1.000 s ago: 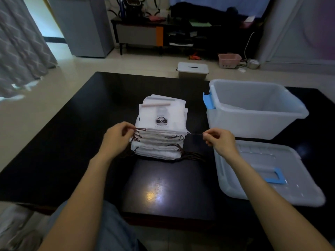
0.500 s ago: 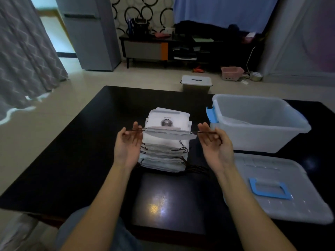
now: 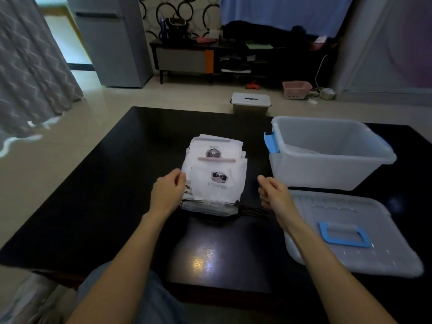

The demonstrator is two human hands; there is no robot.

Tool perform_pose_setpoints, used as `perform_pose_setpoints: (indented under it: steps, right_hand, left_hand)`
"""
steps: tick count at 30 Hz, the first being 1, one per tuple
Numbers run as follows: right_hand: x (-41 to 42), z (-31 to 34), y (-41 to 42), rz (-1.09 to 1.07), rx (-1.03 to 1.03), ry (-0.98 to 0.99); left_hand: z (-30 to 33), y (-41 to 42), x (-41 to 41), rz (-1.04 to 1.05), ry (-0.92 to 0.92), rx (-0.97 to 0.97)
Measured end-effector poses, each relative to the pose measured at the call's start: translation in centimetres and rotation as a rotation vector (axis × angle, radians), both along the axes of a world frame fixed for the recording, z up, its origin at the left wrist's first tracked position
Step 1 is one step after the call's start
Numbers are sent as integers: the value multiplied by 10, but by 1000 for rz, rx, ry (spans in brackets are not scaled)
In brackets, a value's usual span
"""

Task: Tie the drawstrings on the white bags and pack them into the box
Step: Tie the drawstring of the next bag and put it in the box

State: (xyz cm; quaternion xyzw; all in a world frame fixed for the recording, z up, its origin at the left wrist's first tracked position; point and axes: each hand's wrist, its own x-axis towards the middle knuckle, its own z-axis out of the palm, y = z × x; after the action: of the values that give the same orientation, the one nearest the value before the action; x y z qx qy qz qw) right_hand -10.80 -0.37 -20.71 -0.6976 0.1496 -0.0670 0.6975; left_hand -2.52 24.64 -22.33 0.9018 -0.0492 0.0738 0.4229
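1. Head view – hard to make out: the dark drawstrings [image 3: 245, 210] trail from the near edge of the stack of white bags [image 3: 216, 178], blurred; whether either hand pinches a cord I cannot tell.
2. The stack lies mid-desk [image 3: 93, 188], left of the clear box [image 3: 327, 155]; the lid [image 3: 350, 232] lies flat in front of the box.
3. The left hand [image 3: 168, 192] touches the stack's left edge, fingers [image 3: 180, 181] curled against the top bag.
4. The right hand [image 3: 272, 194] hovers just right of the stack – fingers loosely curled, apart from the bags.
5. Both forearms reach forward from the bottom edge, cut off there.
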Motion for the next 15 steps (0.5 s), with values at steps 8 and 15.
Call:
perform_pose_setpoints:
  steps: [8,15]
  right_hand:
    - [-25,-2,-35,-34,-449,-48]
    - [-35,6,-28,22,-313,-76]
  left_hand:
    - [0,3,-2,34,-58,117]
    - [16,-18,-17,-180,390,-616]
